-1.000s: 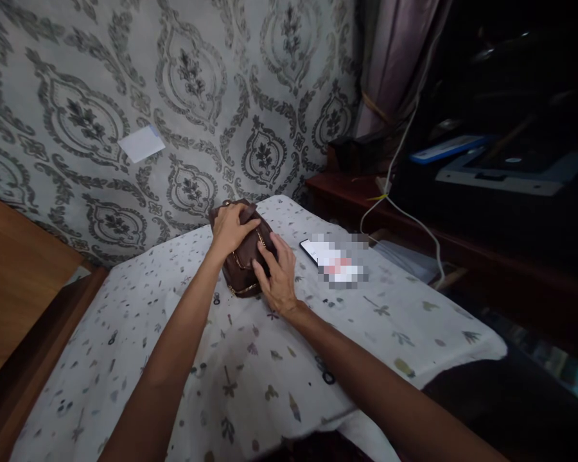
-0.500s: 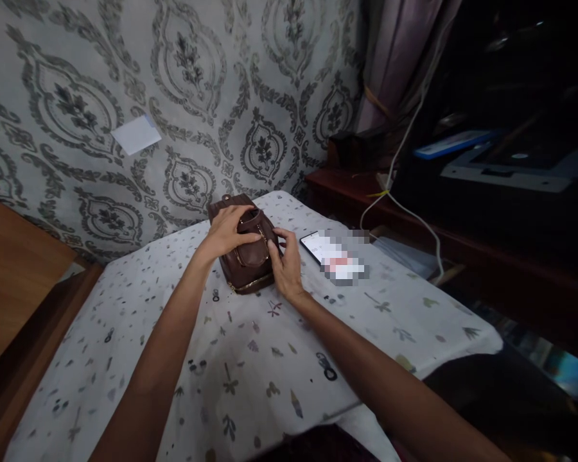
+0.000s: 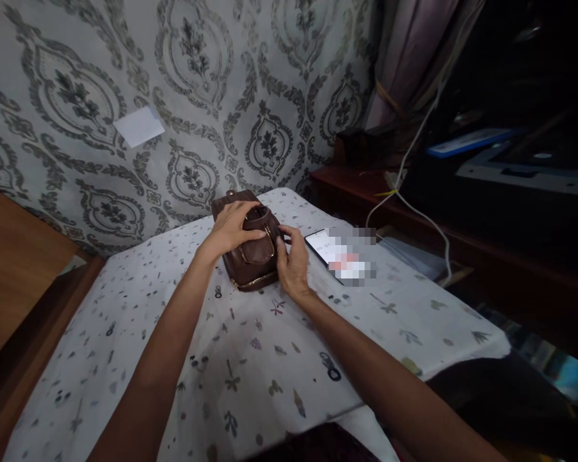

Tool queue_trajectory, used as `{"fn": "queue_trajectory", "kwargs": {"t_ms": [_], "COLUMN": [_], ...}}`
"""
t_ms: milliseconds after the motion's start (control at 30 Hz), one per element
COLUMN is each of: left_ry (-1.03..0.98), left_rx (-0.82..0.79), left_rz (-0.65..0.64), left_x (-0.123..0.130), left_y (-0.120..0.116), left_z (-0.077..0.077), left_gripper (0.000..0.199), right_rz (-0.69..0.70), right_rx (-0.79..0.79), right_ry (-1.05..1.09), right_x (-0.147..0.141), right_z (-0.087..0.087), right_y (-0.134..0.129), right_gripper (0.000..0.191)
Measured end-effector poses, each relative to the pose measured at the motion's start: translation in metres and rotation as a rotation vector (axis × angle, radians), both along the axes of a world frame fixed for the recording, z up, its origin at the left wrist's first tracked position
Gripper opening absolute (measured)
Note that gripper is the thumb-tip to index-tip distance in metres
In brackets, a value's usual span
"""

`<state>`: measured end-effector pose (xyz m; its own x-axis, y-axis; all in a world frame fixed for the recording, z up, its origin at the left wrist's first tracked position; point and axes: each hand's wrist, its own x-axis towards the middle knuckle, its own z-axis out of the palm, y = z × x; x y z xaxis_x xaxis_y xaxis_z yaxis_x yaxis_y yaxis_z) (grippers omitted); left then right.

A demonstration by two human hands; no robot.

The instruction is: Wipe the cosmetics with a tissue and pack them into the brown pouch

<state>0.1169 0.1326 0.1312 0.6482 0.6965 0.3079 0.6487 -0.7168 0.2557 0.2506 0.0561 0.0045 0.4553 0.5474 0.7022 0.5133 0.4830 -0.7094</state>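
Observation:
A small brown leather bag (image 3: pixel 257 250) with gold zippers and a front pocket lies on the patterned white cloth. My left hand (image 3: pixel 234 230) grips it from the upper left, the thumb across the front pocket and the fingers over the top. At the bag's right side, my right hand (image 3: pixel 293 262) has its thumb and fingers closed on the edge. Whether a zipper pull is between those fingertips I cannot tell. To the right of my right hand lies a phone (image 3: pixel 325 250) with a lit screen, partly blurred out.
Behind the cloth-covered table (image 3: pixel 139 308) stands a wall (image 3: pixel 250 77) with damask paper and a white card (image 3: pixel 139 127) on it. A wooden panel (image 3: pixel 19 256) is at the left. On the right are a dark red shelf (image 3: pixel 332 183) and a white cable (image 3: pixel 421 218).
The view has shifted slightly, so the bag, hands and phone appear a little further right. Both hands keep nearly the same hold on the bag.

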Motion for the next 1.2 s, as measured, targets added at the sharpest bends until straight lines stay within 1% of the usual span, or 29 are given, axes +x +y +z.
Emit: {"fn": "queue_trajectory", "kwargs": {"t_ms": [200, 333, 400, 500, 567, 733, 967, 1100, 1200], "left_ry": [0.026, 0.047, 0.078, 0.145, 0.182, 0.225, 0.228, 0.228, 0.229], "left_rx": [-0.007, 0.013, 0.012, 0.003, 0.001, 0.006, 0.060, 0.064, 0.063], "left_rz": [0.005, -0.018, -0.037, -0.035, -0.022, -0.003, -0.016, -0.014, -0.021], "left_x": [0.000, -0.002, -0.004, -0.005, -0.005, -0.003, -0.004, -0.004, -0.005], "left_y": [-0.002, -0.005, -0.007, -0.010, -0.011, -0.012, -0.009, -0.008, -0.006], "left_z": [0.001, 0.002, 0.002, 0.003, 0.004, 0.004, -0.002, -0.004, -0.004], "left_gripper": [0.067, 0.065, 0.074, 0.096, 0.102, 0.099, 0.096, 0.097, 0.097], "right_rz": [0.069, 0.096, 0.086, 0.082, 0.081, 0.065, 0.043, 0.058, 0.085], "right_rx": [-0.036, -0.019, -0.021, -0.048, -0.054, -0.035, -0.040, -0.048, -0.053], "right_ry": [0.033, 0.032, 0.035, 0.047, 0.049, 0.029, -0.003, -0.007, -0.012], "right_x": [0.003, 0.001, 0.000, -0.001, -0.001, -0.001, 0.001, 0.001, -0.001], "right_z": [0.001, 0.000, -0.001, -0.002, -0.002, -0.003, -0.003, -0.003, -0.004], "right_y": [-0.004, -0.007, -0.007, -0.006, -0.005, -0.004, -0.004, -0.005, -0.008], "right_gripper": [0.028, 0.034, 0.034, 0.034, 0.035, 0.033, 0.035, 0.035, 0.039]}}
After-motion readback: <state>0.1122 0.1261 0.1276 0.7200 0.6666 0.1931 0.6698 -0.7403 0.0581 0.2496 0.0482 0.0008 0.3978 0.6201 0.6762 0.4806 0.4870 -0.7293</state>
